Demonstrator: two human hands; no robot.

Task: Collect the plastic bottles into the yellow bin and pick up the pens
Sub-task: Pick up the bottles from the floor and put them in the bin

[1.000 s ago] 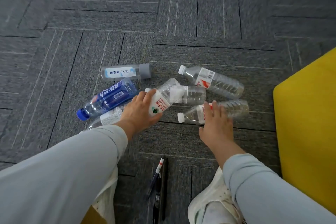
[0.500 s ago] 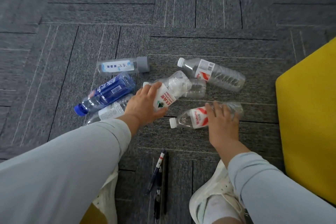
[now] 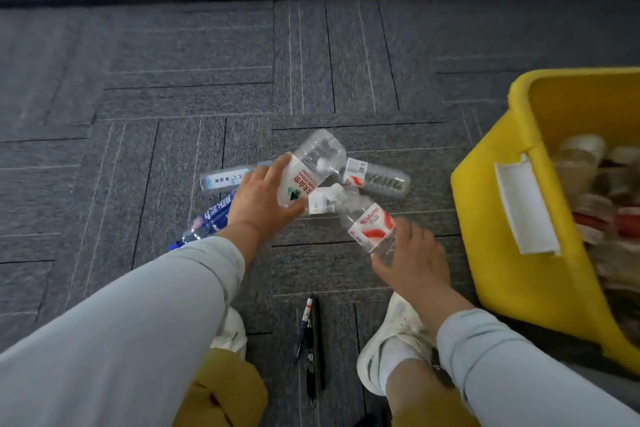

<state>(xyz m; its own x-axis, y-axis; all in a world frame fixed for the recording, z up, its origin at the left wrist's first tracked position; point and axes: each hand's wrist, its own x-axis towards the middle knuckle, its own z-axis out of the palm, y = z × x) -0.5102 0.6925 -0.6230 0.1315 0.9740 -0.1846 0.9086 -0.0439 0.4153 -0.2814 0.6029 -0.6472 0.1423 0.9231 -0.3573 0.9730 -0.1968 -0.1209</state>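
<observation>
Bin sits right of both hands, open, already holding clutter; right hand is nearer it. Right hand grips the Wahaha bottle by its base, long axis running up-left, cap away from bin. Left hand grasps a clear bottle with red Chinese text, tilted up-right. Three more bottles lie on carpet behind. Pens lie between the shoes, pointing away from the person.
</observation>
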